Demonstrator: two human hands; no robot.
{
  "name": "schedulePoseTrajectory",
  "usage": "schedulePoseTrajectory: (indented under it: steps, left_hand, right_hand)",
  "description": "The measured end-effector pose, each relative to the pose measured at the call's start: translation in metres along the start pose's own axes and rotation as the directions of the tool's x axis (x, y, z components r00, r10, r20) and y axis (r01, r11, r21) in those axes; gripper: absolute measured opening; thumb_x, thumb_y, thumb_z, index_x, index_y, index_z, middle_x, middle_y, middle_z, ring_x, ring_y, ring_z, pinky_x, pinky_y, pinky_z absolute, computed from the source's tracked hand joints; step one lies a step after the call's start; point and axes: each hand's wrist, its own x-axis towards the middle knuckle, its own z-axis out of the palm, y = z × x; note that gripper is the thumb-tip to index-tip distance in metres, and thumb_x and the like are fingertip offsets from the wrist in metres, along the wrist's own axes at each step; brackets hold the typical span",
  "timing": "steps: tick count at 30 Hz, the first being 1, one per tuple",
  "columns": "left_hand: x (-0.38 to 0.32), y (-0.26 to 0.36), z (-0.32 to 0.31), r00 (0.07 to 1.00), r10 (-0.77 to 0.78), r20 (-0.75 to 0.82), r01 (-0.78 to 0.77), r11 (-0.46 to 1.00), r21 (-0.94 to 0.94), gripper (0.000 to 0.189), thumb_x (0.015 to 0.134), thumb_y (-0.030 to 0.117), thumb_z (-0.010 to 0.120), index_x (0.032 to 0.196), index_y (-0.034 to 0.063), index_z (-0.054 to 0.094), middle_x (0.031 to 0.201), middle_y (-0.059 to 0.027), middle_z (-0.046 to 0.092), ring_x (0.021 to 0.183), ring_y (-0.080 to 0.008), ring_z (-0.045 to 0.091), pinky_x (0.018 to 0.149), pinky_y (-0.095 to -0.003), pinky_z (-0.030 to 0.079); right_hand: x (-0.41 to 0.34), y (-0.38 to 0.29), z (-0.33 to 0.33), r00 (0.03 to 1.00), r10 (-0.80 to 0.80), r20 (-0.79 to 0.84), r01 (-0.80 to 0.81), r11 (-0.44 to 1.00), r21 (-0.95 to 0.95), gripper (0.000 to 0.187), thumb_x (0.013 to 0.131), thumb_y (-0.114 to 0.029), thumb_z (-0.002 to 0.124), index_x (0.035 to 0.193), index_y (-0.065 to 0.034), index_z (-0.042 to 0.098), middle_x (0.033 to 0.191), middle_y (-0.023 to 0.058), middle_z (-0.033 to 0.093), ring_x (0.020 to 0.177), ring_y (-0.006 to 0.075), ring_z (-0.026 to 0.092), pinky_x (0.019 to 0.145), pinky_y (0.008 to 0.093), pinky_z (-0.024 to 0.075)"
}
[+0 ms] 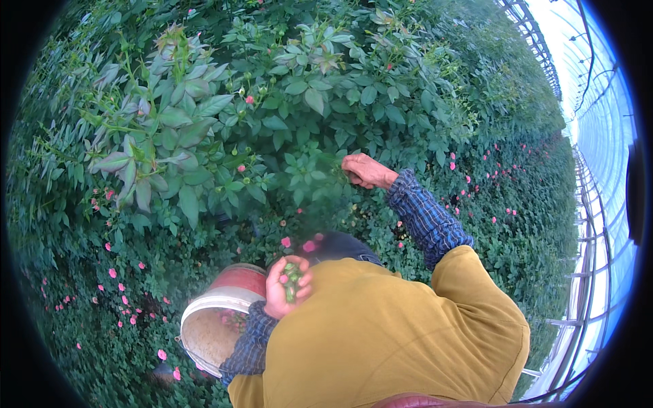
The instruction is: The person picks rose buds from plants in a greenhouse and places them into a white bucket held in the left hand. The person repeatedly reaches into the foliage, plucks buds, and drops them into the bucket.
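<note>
Several green and pink rose buds (291, 280) lie in my left hand (288, 288), its fingers curled round them beside my yellow top. Close by that hand, a white and red bucket (206, 331) hangs or rests tilted at my side, with pink and green buds showing inside. My right hand (365, 172) reaches into the rose bushes (306, 171), fingers bent in at the leaves. Its fingertips are partly hidden, so what they hold, if anything, cannot be told.
Dense rose foliage with leafy shoots (173, 122) rises in front of me. Pink roses (122, 299) dot the bushes on both sides. Along the right runs the clear plastic cover (607, 132) of a greenhouse with its curved metal frame.
</note>
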Motion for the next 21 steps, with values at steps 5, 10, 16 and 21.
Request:
schedulePoseTrajectory:
  steps: [5, 10, 16, 21]
  left_hand:
    - [-0.005, 0.000, -0.002, 1.000, -0.027, -0.013, 0.027, 1.000, 0.004, 0.025, 0.093, 0.030, 0.042, 0.096, 0.0087, 0.055, 0.090, -0.0069, 0.050, 0.067, -0.0173, 0.046, 0.044, -0.0255, 0.037]
    - [-0.003, -0.005, 0.000, 0.995, -0.086, -0.046, 0.086, 0.996, 0.000, 0.024, 0.093, 0.030, 0.042, 0.095, 0.0093, 0.055, 0.089, -0.0062, 0.050, 0.066, -0.0172, 0.046, 0.044, -0.0255, 0.037]
    - [0.008, -0.016, 0.003, 0.996, -0.008, -0.088, 0.012, 0.999, 0.040, 0.024, 0.092, 0.030, 0.044, 0.095, 0.0089, 0.055, 0.089, -0.0069, 0.051, 0.066, -0.0179, 0.048, 0.044, -0.0260, 0.037]
    - [0.026, -0.028, 0.006, 0.991, 0.085, -0.105, -0.081, 0.996, 0.041, 0.025, 0.091, 0.031, 0.045, 0.096, 0.0084, 0.056, 0.089, -0.0076, 0.052, 0.065, -0.0185, 0.048, 0.044, -0.0261, 0.036]
  right_hand:
    - [-0.037, -0.036, -0.008, 0.972, -0.235, -0.024, 0.168, 0.615, 0.770, 0.016, 0.084, -0.014, 0.044, 0.097, -0.0061, 0.050, 0.071, 0.0113, 0.054, 0.044, 0.0169, 0.047, 0.033, 0.0238, 0.0333]
    - [-0.024, -0.078, -0.071, 0.893, -0.290, -0.344, 0.430, 0.325, 0.843, 0.021, 0.085, -0.025, 0.049, 0.098, -0.0081, 0.051, 0.090, 0.0096, 0.055, 0.064, 0.0167, 0.050, 0.042, 0.0253, 0.0364]
    - [0.035, -0.092, -0.129, 0.410, -0.409, -0.816, 0.309, 0.903, -0.298, 0.032, 0.090, -0.018, 0.042, 0.115, 0.0006, 0.047, 0.066, 0.0116, 0.057, 0.051, 0.0223, 0.053, 0.050, 0.0332, 0.0419]
    - [0.069, -0.094, -0.174, 0.365, -0.392, -0.845, 0.158, 0.920, -0.359, 0.036, 0.087, -0.017, 0.044, 0.118, 0.0001, 0.047, 0.075, 0.0234, 0.062, 0.074, 0.0408, 0.061, 0.070, 0.0451, 0.0465]
